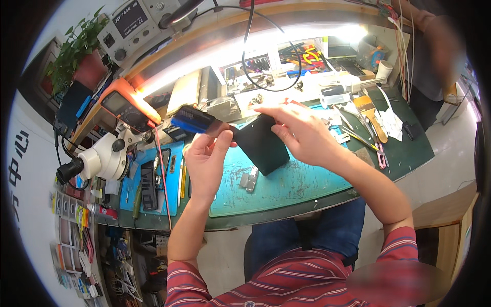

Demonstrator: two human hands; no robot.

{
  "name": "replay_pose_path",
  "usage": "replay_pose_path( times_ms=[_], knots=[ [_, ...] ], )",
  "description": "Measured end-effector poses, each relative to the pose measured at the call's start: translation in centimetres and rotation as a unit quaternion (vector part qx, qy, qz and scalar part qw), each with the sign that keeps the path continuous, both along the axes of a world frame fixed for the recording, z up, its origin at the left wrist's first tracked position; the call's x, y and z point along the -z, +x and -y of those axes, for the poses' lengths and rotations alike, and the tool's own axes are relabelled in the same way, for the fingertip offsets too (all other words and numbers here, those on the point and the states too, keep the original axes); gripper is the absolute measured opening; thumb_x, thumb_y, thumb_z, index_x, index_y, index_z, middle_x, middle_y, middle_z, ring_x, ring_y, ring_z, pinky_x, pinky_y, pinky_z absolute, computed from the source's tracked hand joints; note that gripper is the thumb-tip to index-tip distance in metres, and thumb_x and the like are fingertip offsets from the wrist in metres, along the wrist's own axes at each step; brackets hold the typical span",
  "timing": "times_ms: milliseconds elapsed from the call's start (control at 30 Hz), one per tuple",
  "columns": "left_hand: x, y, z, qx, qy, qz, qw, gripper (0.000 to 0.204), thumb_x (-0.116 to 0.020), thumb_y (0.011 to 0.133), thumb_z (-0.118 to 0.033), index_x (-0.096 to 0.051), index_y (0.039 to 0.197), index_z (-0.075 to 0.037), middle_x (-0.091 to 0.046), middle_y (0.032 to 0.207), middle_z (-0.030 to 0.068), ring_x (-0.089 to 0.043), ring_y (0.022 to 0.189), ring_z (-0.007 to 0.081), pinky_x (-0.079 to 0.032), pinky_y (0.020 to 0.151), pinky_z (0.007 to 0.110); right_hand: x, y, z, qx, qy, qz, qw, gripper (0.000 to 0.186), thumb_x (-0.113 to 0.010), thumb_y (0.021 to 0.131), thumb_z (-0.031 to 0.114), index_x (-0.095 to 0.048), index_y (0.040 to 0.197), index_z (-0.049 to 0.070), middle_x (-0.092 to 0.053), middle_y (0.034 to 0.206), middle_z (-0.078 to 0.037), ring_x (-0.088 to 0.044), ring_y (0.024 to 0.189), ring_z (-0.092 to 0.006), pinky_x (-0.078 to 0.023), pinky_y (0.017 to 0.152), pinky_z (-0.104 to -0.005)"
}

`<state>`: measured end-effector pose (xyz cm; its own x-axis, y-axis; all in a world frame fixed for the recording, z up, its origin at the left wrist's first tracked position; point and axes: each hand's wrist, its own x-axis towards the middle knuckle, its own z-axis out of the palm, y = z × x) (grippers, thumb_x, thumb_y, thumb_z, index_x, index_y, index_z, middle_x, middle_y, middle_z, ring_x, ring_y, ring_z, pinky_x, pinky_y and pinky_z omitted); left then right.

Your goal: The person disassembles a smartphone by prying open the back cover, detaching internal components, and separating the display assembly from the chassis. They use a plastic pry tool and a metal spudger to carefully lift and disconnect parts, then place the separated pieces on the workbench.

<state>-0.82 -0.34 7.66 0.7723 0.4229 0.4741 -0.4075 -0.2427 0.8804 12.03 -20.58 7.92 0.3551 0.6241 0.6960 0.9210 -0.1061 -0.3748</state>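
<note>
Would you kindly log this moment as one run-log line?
left hand: holds black sheet | right hand: pinches sheet's top edge | below: teal mat | left: microscope

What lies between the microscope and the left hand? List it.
Head view: a blue mat with a black phone-like device, red wire and yellow tool.
</note>
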Motion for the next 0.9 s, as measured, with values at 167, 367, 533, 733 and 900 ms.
replay_pose_path(
  times_ms=[167,367,533,733,900],
  knots=[
    [-0.7,0.6,1.1,-0.050,0.023,-0.011,0.998,0.019,-0.073,0.097,-0.009,-0.073,0.110,0.004,-0.075,0.096,0.0092,-0.068,0.079,0.0120,-0.061,0.072,0.030,0.7,-0.3,-0.1,-0.013,0.016,-0.044,0.999,0.050,-0.065,0.092,0.005,-0.056,0.140,0.014,-0.069,0.124,-0.016,-0.066,0.109,-0.0359,-0.050,0.096,-0.0446],
    [0.2,0.5,1.5,-0.073,0.027,-0.013,0.997,0.020,-0.075,0.096,-0.011,-0.074,0.106,0.006,-0.073,0.086,0.0076,-0.067,0.072,0.0124,-0.056,0.068,0.028,1.5,-0.3,0.0,-0.039,0.021,-0.138,0.989,0.050,-0.068,0.094,0.009,-0.055,0.141,0.015,-0.068,0.124,-0.016,-0.065,0.110,-0.0353,-0.051,0.094,-0.0429],
    [0.8,0.4,1.6,-0.077,0.031,0.006,0.997,0.018,-0.074,0.095,-0.007,-0.071,0.106,0.007,-0.073,0.093,0.0105,-0.066,0.070,0.0138,-0.055,0.063,0.027,1.9,0.2,-0.1,-0.058,0.047,-0.123,0.990,0.048,-0.068,0.096,0.006,-0.058,0.141,0.012,-0.067,0.117,-0.013,-0.068,0.089,-0.0247,-0.058,0.081,-0.0345],
    [0.4,0.2,2.0,-0.076,0.044,0.012,0.996,0.016,-0.074,0.095,-0.004,-0.071,0.107,0.006,-0.074,0.091,0.0102,-0.066,0.069,0.0116,-0.057,0.062,0.025,1.4,0.2,0.2,-0.068,0.023,-0.163,0.984,0.047,-0.068,0.096,0.006,-0.058,0.141,0.012,-0.067,0.119,-0.013,-0.068,0.095,-0.0232,-0.058,0.083,-0.0343],
    [0.7,0.4,2.3,-0.070,0.020,0.028,0.997,0.014,-0.073,0.096,-0.003,-0.072,0.106,0.006,-0.074,0.091,0.0106,-0.066,0.068,0.0122,-0.057,0.062,0.026,1.6,0.4,0.0,-0.079,0.045,-0.154,0.984,0.045,-0.068,0.096,0.005,-0.059,0.139,0.012,-0.065,0.117,-0.013,-0.067,0.095,-0.0234,-0.058,0.083,-0.0344]
  ],
)
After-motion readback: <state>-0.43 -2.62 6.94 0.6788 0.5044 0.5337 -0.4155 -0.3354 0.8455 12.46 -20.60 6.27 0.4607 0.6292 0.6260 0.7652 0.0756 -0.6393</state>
